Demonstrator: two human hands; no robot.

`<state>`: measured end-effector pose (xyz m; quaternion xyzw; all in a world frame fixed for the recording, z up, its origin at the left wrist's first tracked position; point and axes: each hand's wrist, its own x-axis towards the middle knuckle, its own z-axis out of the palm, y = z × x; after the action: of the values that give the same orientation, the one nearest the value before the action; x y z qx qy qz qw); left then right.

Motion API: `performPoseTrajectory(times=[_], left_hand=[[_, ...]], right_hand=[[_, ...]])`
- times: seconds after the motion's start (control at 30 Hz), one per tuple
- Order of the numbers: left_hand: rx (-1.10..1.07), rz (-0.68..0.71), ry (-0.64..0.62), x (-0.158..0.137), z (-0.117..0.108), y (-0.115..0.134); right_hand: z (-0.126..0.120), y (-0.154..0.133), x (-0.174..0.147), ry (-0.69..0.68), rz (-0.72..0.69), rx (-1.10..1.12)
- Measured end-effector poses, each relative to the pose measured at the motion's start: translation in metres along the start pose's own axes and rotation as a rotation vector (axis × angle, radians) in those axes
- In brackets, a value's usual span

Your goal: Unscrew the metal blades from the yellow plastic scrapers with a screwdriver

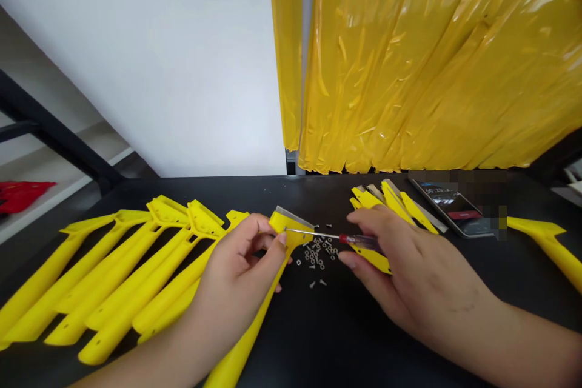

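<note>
My left hand (248,267) is closed around the head of a yellow plastic scraper (254,327), whose long handle slants down toward me. A pale, flat blade (295,218) shows along the scraper's top edge. In my right hand (400,267) is a screwdriver (348,238) with a red and clear handle, gripped between thumb and fingers. Its thin shaft points left, and the tip meets the scraper head close to my left thumb. Small nuts and screws (318,251) lie loose on the black table behind and between my hands.
Several yellow scraper handles (118,267) lie in a row on the left. Yellow head pieces and blades (409,209) sit behind my right hand, beside a phone (454,209). Another yellow handle (545,236) rests at far right. Yellow plastic sheeting (431,60) and a white panel (182,60) stand behind the black table (318,339).
</note>
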<state>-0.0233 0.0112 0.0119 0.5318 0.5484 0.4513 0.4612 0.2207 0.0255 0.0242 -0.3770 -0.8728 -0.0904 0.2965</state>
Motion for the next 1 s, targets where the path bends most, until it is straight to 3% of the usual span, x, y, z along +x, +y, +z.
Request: performPoseTrajectory(times=[0.6,0.8,1.0], left_hand=[[0.026,0.025,0.016,0.0005,0.0012,-0.0035],[0.096,0.085,-0.023,-0.002,0.0,-0.0064],[0.258,0.183,0.018,-0.0024,-0.0037,-0.0018]], right_hand=[[-0.001,-0.0022,-0.0022,-0.184,0.077,0.238],[0.0016,-0.0007,-0.0058,-0.136,-0.061,0.17],[0.0002,-0.0074,-0.0018,-0.356,0.507,0.721]])
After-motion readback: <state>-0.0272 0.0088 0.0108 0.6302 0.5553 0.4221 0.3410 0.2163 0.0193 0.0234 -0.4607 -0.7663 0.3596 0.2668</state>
